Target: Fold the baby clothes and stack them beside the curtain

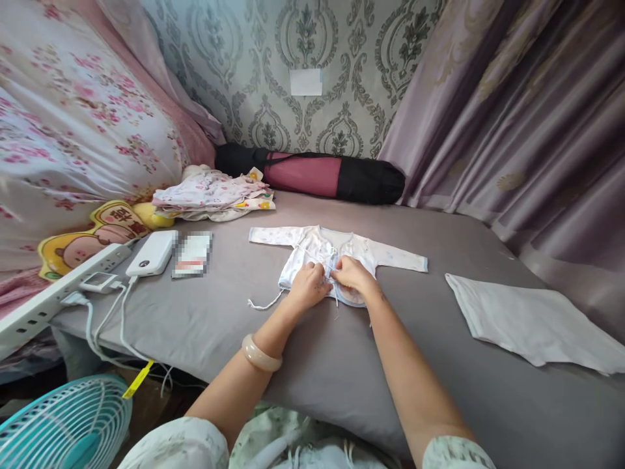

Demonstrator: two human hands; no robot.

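A small white baby shirt (342, 242) with blue trim lies spread on the grey sheet, its sleeves stretched out to both sides. Thin white tie strings run down its front. My left hand (310, 285) and my right hand (352, 275) meet at the lower middle of the shirt, fingers pinched around the tie strings. A pale bangle (261, 354) circles my left wrist. One loose string (266, 305) trails off the shirt's lower left corner. My fingers partly hide the place where the strings cross.
Folded baby clothes (215, 192) are piled at the back left, near a long black and pink bag (312, 174). A white power bank (153, 253) and a power strip (63, 290) lie left. White folded cloth (532, 320) rests right. A turquoise fan (68, 423) stands below the edge.
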